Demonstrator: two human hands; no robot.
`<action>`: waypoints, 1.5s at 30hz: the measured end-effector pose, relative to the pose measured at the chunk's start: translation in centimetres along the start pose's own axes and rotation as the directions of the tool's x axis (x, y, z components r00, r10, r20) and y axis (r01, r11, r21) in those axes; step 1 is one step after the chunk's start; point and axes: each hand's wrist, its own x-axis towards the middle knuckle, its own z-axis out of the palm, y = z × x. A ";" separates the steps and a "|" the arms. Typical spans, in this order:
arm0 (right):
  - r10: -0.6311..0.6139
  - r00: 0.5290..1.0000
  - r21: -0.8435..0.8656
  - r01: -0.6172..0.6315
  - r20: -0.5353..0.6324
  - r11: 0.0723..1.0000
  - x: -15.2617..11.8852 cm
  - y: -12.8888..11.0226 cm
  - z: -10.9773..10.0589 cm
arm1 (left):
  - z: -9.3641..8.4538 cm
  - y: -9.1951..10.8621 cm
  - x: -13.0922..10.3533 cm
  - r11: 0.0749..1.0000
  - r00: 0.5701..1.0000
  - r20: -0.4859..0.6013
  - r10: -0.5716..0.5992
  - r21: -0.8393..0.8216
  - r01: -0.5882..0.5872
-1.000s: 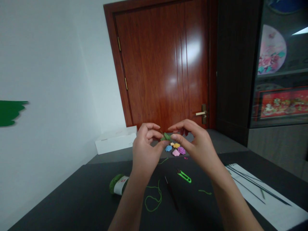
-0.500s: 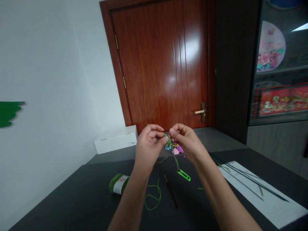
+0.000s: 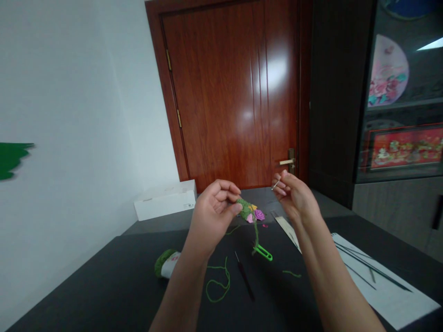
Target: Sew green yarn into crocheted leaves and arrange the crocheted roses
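Between the thumb and fingers of my left hand [image 3: 216, 212] is a green crocheted piece [image 3: 245, 208]. A green strand hangs from it toward the bright green stitch marker or clip [image 3: 263, 252] below. My right hand [image 3: 292, 196], raised apart to the right, pinches a thin metal needle [image 3: 276, 184] that slants down to the left. Any thread on the needle is too fine to make out. Behind the green piece lie a purple crocheted rose [image 3: 259, 215], a pink flower [image 3: 250, 218] and something yellow, partly hidden.
On the dark table [image 3: 114, 286] lie a green yarn ball [image 3: 164, 263], loose green yarn [image 3: 218, 295] and a dark-handled crochet hook [image 3: 245, 276]. A ruler [image 3: 287, 230] and white paper with dark green stems [image 3: 387, 295] lie to the right. A white box [image 3: 166, 200] stands at the back left.
My right hand has moved away to the right from the green crocheted piece, with the needle in its fingers. The left hand stays nearly in place; the green piece has turned, and its blue part no longer shows.
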 end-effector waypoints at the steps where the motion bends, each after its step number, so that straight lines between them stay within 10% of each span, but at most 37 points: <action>1: -0.012 1.000 -0.028 0.011 -0.015 1.000 -0.2 -0.3 0.1 | -0.1 -0.1 0.1 1.000 1.000 -0.013 0.014 0.025 -0.013; 11: 0.102 0.891 -0.584 0.201 0.443 0.786 -2.4 -1.5 2.1 | -0.8 -1.1 0.8 0.986 0.996 -0.044 0.080 0.148 -0.072; 28: -0.255 0.692 -0.638 0.722 0.676 0.268 -3.4 -1.7 3.5 | -1.1 -0.5 0.8 1.000 1.000 -0.005 0.011 0.017 -0.011; 35: -0.349 0.689 -0.688 0.710 0.636 0.147 -2.9 -1.0 3.1 | -1.1 -0.4 0.7 1.000 0.999 0.044 -0.008 -0.005 0.008; 39: -0.361 0.761 -0.784 0.609 0.538 0.115 -1.8 -0.1 1.7 | -1.3 -0.2 0.6 1.000 0.997 0.076 -0.012 0.017 0.011; 45: -0.242 0.892 -0.783 0.450 0.381 0.429 -1.3 -1.0 0.6 | -1.8 -0.7 0.8 0.986 0.999 0.034 0.035 0.161 -0.040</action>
